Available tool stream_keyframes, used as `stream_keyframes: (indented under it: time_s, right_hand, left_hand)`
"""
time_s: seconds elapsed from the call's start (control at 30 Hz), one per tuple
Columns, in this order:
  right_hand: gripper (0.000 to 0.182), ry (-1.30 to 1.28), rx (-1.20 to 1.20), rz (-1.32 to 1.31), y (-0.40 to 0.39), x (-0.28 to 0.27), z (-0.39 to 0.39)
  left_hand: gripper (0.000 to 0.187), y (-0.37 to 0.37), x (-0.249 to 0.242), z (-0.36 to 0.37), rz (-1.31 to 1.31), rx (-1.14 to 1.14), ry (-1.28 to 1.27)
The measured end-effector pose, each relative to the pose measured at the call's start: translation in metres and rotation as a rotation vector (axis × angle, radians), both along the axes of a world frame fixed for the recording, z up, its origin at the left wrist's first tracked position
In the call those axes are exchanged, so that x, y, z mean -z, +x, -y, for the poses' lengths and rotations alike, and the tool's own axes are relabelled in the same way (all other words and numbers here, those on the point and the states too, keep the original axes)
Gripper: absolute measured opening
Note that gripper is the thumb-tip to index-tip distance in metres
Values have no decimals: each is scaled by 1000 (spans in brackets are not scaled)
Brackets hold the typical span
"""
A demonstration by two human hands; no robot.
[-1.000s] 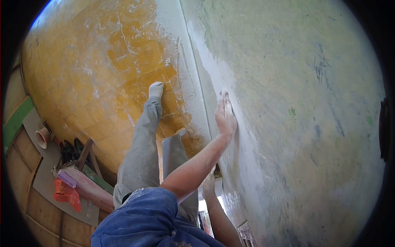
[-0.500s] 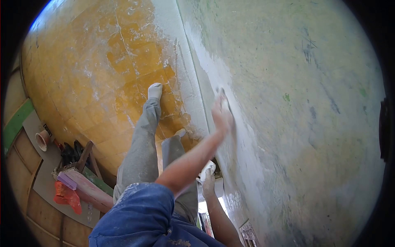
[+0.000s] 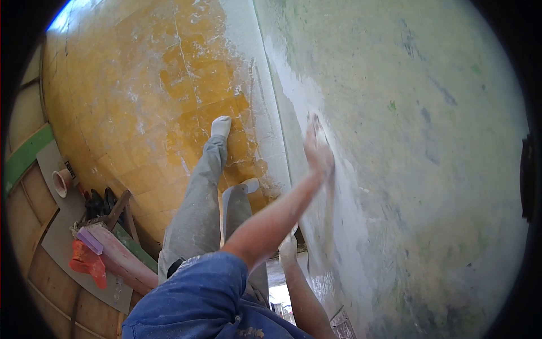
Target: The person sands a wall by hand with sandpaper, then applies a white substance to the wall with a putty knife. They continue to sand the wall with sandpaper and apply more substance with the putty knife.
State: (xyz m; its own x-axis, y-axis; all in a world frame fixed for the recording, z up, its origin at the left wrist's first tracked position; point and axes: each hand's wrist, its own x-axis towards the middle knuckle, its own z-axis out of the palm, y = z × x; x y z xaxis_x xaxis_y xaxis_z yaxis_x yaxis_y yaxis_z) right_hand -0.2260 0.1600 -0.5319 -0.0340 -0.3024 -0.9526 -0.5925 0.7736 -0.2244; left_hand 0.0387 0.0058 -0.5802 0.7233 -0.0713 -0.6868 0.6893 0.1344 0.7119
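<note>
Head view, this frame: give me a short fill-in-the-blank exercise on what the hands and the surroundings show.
1. One hand is pressed flat against the ____.
2. The floor is laid with tiles of a ____ colour.
3. The person's feet wear white ____.
4. The sleeve at the bottom is ____ in colour.

Missing words: wall; yellow; socks; blue
</note>
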Motion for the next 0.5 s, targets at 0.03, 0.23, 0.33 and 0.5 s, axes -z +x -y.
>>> stream_keyframes:
  time_s: [0.03, 0.23, 0.33, 0.5]
  right_hand:
    - [54, 25, -9, -35, -4, 0, -1]
    - [57, 56, 11, -94, -53, 7, -18]
    - [59, 39, 228, -62, -77, 5, -25]
    - [57, 54, 182, -16, -128, -1, -12]
  left_hand:
    - [43, 9, 30, 1, -9, 11, 6]
    - [42, 1, 0, -10, 160, 66, 33]
    - [45, -56, -77, -32, 168, 155, -110]
    - [45, -70, -78, -21, 145, 102, -148]
